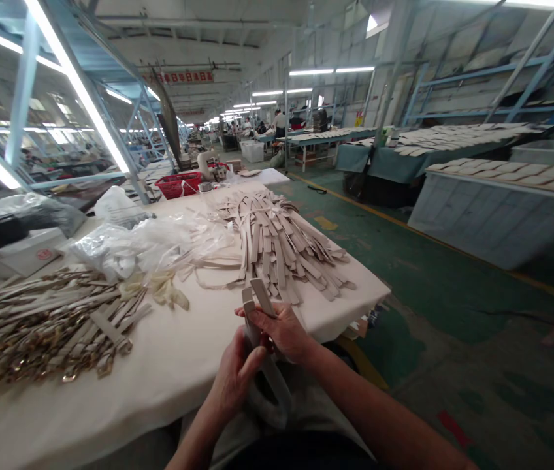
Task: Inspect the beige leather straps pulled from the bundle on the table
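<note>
Visibly, left hand (pixel 238 367) and right hand (pixel 287 331), fingers closed, held looped grey-beige strap (pixel 263 298); past cream-clothed table's three-o'clock edge (pixel 372 291), green floor (pixel 421 287) lay open.

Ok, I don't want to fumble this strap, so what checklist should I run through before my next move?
1. Left hand holding the folded strap: ok, fingers and thumb closed on it.
2. Right hand holding: ok, gripping close to the upper ends.
3. Strap tips level: not ok, they show at different heights.
4. Beige strap bundle apart from the straps with metal fittings: ok, they lie separately on the table.
5. Cream gloves away from the hands: ok, they lie near the straps with metal fittings.
6. Strap surface under the fingers undamaged: cannot tell, hidden.
</note>
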The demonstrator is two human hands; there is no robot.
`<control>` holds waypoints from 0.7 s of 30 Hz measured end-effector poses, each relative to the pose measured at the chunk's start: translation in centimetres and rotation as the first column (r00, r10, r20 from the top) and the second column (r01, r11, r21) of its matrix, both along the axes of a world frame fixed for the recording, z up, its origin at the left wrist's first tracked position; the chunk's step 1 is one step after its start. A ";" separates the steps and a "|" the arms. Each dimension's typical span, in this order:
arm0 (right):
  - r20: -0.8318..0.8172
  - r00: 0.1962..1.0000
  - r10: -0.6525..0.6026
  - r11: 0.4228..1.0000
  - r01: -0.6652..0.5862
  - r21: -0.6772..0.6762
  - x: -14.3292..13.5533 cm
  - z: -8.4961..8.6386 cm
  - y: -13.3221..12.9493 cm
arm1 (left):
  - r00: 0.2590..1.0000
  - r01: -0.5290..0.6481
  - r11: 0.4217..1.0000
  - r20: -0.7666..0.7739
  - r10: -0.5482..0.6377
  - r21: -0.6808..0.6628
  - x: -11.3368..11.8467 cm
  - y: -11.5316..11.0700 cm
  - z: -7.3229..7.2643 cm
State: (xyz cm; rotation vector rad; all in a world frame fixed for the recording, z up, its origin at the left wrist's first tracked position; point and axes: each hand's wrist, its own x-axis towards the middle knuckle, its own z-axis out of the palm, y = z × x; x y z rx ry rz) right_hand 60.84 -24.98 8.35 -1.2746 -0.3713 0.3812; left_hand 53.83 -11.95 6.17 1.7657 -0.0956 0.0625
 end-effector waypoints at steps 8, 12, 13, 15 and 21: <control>0.111 0.993 0.026 0.996 -0.016 -0.091 1.2 0.9 0.3 | 0.995 -0.014 0.985 -0.096 0.031 0.171 -1.4 1.4 0.3; 0.134 0.987 -0.091 0.996 0.092 -0.004 3.3 1.7 0.0 | 0.990 0.046 0.940 -0.144 0.003 0.338 -3.0 2.8 0.8; 0.129 0.983 -0.129 0.991 0.126 0.031 3.8 1.9 -0.1 | 0.987 0.056 0.928 -0.159 0.004 0.367 -3.5 3.3 0.7; 0.111 0.977 -0.183 0.981 0.174 0.085 4.6 2.1 -0.2 | 0.982 0.053 0.924 -0.190 0.021 0.378 -4.5 4.4 -0.2; 0.050 0.986 -0.158 0.986 0.155 0.057 4.9 1.2 0.8 | 0.853 -0.147 0.975 -0.521 0.041 -0.165 -8.5 8.1 -4.7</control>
